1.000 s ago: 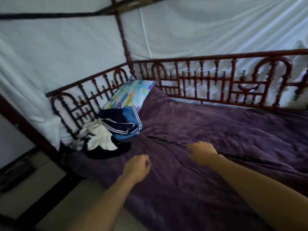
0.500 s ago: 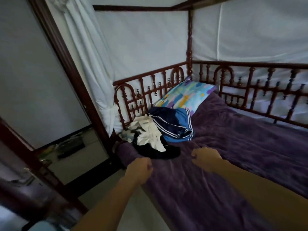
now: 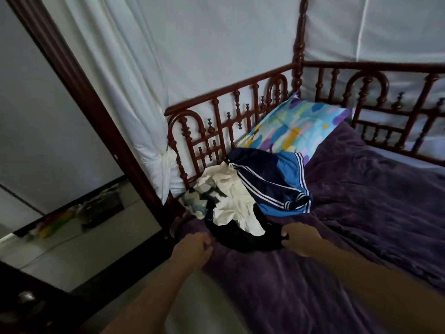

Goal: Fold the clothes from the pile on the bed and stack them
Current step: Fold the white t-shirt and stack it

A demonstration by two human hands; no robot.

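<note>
A pile of clothes lies at the bed's near left corner, against the railing. It holds a navy and blue garment with white stripes [image 3: 269, 179], a white garment [image 3: 231, 206], a pale patterned piece [image 3: 195, 203] and a black garment [image 3: 245, 242] at the bottom. My right hand [image 3: 302, 239] pinches the black garment's right edge between thumb and curled fingers. Just off that garment's left edge, my left hand [image 3: 192, 249] is curled into a fist, with nothing visible in it.
A purple blanket [image 3: 361, 213] covers the bed. A colourful pillow [image 3: 293, 126] leans in the corner behind the pile. Dark red wooden railing [image 3: 216, 131] runs along two sides, with a white curtain [image 3: 134, 92] and a dark bedpost [image 3: 96, 116] at left.
The view swung left and closer to the pile. Both hands moved forward to the black garment, and my right hand took hold of its edge.
</note>
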